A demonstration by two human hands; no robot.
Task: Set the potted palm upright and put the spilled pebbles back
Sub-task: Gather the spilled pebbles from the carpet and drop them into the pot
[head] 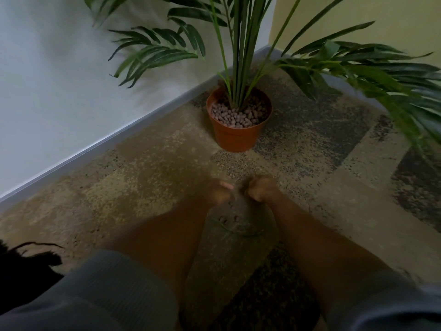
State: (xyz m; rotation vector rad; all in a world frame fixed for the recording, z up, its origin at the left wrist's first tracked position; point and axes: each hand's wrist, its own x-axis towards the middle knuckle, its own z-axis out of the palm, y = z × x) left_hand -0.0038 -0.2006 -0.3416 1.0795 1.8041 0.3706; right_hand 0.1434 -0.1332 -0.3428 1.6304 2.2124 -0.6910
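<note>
The potted palm (238, 130) stands upright in its orange pot near the corner of the room, with brownish pebbles (236, 113) filling the pot to the rim. Closer to me, a few spilled pebbles (225, 219) lie on the carpet between my forearms, next to a thin green leaf strand (238, 231). My left hand (218, 193) and my right hand (261, 189) are low over the carpet just beyond those pebbles, close together and blurred. The fingers of both hands are curled. Whether either hand holds pebbles is hidden.
A white wall with a grey skirting board (100, 145) runs along the left, and a yellow wall (358, 15) closes the back right. Long palm fronds (381, 75) hang out over the carpet on the right. The carpet (143, 177) is patterned in tan and dark patches.
</note>
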